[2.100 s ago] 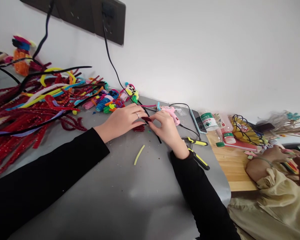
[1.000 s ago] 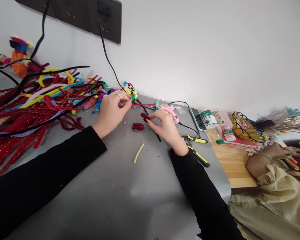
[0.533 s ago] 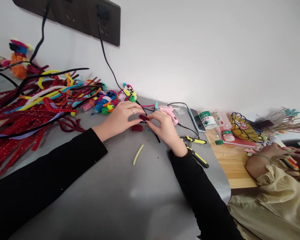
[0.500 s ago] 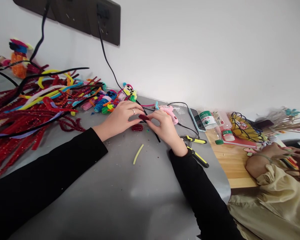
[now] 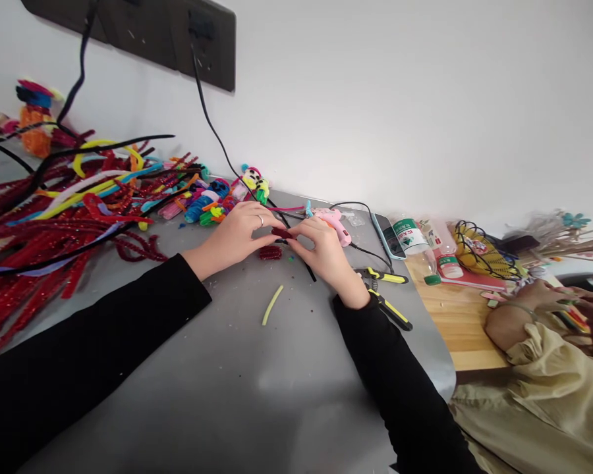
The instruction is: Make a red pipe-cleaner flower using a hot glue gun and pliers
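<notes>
Between my fingertips is a short dark-red fuzzy piece point(image 5: 281, 233), which looks like bent pipe cleaner. My left hand point(image 5: 237, 232) pinches its left end, and my right hand point(image 5: 321, 247) grips the right end. Just below it, a second dark-red fuzzy piece point(image 5: 270, 253) lies on the grey mat point(image 5: 217, 382). A short pale-yellow pipe cleaner point(image 5: 272, 305) rests closer to me. Beyond my right hand lies a pink glue gun point(image 5: 335, 222), partly hidden by that hand. Yellow-and-black pliers point(image 5: 388, 296) lie beside my right wrist.
A heap of pipe cleaners point(image 5: 79, 230) spreads over the left side, with several small fuzzy figures point(image 5: 210, 201) by the wall. To the right are a phone point(image 5: 388, 236), plastic bottles point(image 5: 420, 243) and a yellow basket point(image 5: 481, 253). Another person's hands point(image 5: 548, 306) work at the far right.
The dark-red piece between my fingertips has tilted slightly and looks flatter. Both hands keep nearly the same position, and the view has shifted very slightly.
</notes>
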{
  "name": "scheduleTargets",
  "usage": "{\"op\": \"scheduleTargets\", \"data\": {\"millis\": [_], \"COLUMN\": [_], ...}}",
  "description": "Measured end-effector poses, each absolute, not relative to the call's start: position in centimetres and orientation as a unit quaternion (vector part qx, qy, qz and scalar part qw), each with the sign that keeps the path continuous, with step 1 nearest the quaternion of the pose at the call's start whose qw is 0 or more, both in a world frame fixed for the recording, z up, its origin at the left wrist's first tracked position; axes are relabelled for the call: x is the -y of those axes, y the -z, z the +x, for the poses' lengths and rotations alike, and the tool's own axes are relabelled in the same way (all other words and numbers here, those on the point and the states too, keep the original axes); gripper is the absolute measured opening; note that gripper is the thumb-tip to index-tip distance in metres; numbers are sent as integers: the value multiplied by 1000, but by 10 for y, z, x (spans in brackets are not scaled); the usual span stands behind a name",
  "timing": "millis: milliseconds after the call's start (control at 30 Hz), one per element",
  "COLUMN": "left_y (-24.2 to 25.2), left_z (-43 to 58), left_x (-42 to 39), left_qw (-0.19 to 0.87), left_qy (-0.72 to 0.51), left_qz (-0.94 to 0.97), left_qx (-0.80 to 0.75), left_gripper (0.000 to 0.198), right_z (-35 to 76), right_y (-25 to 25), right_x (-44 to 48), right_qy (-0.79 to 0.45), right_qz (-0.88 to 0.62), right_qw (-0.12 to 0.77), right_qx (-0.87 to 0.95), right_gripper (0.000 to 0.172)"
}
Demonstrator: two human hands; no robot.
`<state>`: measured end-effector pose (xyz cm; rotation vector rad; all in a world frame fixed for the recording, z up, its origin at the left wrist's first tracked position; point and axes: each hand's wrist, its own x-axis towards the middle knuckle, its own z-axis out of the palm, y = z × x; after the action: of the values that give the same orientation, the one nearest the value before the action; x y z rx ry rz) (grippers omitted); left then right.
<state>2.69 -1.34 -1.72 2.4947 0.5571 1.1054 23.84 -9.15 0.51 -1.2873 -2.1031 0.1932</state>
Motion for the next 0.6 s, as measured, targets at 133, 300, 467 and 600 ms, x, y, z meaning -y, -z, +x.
{"op": "scheduleTargets", "data": {"millis": [133, 300, 467, 600], "left_y": [19, 19, 20, 21], "left_z": [27, 26, 26, 24], "left_x": [13, 12, 11, 9], "left_qw": [162, 145, 144, 136], "left_qy": [-386, -380, -382, -393], "left_qz": [887, 892, 888, 882], "left_qx": [-193, -198, -211, -223], "left_gripper": [19, 22, 26, 24], "right_z": [238, 238, 237, 239], "right_y": [-7, -6, -5, -5], "right_x": [92, 92, 92, 91], "right_qy": [-75, -74, -82, -92], "right_qz": [-496, -487, -496, -493], "right_qw": [322, 325, 320, 318], "right_qx": [803, 807, 803, 804], "right_gripper": [10, 9, 10, 8]}}
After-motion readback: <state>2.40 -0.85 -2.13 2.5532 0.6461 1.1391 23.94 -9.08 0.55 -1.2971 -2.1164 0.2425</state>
